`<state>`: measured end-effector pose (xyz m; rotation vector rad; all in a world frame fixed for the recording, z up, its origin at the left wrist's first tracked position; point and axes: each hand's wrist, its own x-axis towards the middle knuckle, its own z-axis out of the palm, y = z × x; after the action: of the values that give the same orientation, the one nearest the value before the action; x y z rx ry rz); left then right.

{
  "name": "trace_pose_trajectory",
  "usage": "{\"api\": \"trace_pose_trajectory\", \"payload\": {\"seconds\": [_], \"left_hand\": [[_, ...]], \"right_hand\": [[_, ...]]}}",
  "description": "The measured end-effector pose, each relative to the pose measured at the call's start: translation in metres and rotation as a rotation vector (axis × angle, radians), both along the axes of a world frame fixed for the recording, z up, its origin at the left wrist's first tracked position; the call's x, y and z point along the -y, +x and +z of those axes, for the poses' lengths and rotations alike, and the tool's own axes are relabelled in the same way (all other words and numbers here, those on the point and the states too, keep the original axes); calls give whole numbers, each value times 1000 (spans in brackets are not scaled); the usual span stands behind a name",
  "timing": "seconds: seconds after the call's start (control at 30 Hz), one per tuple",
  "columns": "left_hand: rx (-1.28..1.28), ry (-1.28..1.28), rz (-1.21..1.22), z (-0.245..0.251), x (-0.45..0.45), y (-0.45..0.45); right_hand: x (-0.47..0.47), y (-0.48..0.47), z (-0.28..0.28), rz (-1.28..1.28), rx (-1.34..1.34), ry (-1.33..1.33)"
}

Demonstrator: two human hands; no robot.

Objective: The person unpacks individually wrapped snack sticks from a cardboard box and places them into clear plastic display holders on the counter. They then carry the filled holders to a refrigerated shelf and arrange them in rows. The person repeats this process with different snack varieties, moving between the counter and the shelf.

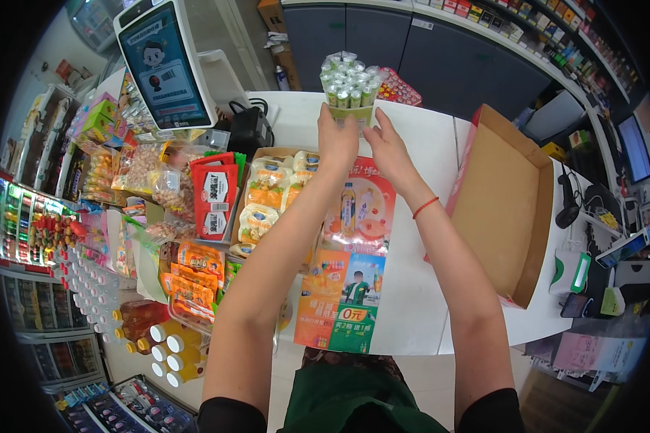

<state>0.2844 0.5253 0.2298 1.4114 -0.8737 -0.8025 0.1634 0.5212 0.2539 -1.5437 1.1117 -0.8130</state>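
Observation:
A light green carton (pixel 364 115) stands upright near the far edge of the white counter (pixel 411 122), filled with several clear-wrapped, green-banded sticks (pixel 349 86). At its left front side is my left hand (pixel 338 139), fingers on the side and thumb across the front. My right hand (pixel 389 154) is by the carton's right side, its fingers apart; whether its fingertips touch is hard to see. Beneath my forearms lie a red drink poster (pixel 365 216) and an orange-and-green promotional sheet (pixel 338 303).
To the right lies an open, shallow cardboard box (pixel 501 211). Packaged cakes (pixel 268 184), red snack packets (pixel 214 197) and orange snack packets (pixel 192 276) crowd the left. A payment terminal (pixel 165 70) stands at far left, a handheld scanner (pixel 567 203) at right.

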Motion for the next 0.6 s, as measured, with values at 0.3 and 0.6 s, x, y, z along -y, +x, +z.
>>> {"api": "trace_pose_trajectory", "payload": {"seconds": [0.3,0.6], "left_hand": [[-57,163,-38,-1,25,8],[-155,237,-84,3,27,12]], "right_hand": [[39,28,-23,-169,20,-107],[55,25,-24,-103,23,64]]}}
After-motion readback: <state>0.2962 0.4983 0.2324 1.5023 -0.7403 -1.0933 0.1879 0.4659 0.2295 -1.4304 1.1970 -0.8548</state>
